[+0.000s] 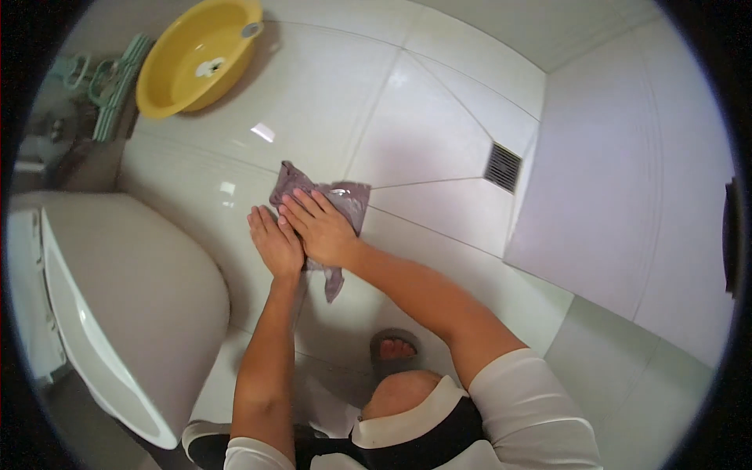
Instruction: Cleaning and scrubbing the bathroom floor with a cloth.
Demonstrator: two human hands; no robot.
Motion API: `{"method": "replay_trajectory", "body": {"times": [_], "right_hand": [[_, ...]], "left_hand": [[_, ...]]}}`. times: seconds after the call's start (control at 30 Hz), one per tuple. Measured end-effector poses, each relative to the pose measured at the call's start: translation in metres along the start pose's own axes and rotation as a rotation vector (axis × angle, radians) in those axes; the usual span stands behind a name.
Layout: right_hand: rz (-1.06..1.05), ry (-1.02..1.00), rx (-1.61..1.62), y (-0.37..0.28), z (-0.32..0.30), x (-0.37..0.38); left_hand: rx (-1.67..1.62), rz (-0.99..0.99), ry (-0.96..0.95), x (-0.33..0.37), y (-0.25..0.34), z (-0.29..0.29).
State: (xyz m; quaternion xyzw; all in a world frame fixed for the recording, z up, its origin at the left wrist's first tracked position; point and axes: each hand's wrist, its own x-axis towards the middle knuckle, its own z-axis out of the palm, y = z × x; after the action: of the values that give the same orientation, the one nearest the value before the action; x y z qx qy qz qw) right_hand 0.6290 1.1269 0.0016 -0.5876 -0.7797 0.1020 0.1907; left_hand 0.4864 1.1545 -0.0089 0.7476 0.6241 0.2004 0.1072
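Note:
A damp-looking purple-grey cloth [358, 200] lies crumpled on the pale tiled floor [305, 70]. My right hand [323, 229] presses flat on top of it with the fingers stretched out. Close alongside, my left hand [277, 244] also lies flat, at the cloth's left edge, its fingers straight. Whether cloth lies under the left palm is hidden. One corner of the cloth sticks out beyond my fingertips, and another trails back toward me past my right wrist.
On the left stands a white toilet [149, 258]. A yellow basin [196, 66] rests at the far left, near green plastic hangers [113, 90]. A metal floor drain [502, 168] is set into the tiles at right, beside a pale wall panel [619, 164]. My slippered foot [394, 347] is near.

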Motion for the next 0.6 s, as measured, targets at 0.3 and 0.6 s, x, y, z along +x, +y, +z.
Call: {"method": "replay_trajectory", "body": {"times": [0.3, 0.6], "right_hand": [[0.178, -0.122, -0.113, 0.050, -0.003, 0.119], [0.595, 0.117, -0.164, 0.116, -0.040, -0.009]], "left_hand": [[0.103, -0.031, -0.091, 0.005, -0.020, -0.014], [0.115, 0.026, -0.026, 0.032, 0.016, 0.018]]}}
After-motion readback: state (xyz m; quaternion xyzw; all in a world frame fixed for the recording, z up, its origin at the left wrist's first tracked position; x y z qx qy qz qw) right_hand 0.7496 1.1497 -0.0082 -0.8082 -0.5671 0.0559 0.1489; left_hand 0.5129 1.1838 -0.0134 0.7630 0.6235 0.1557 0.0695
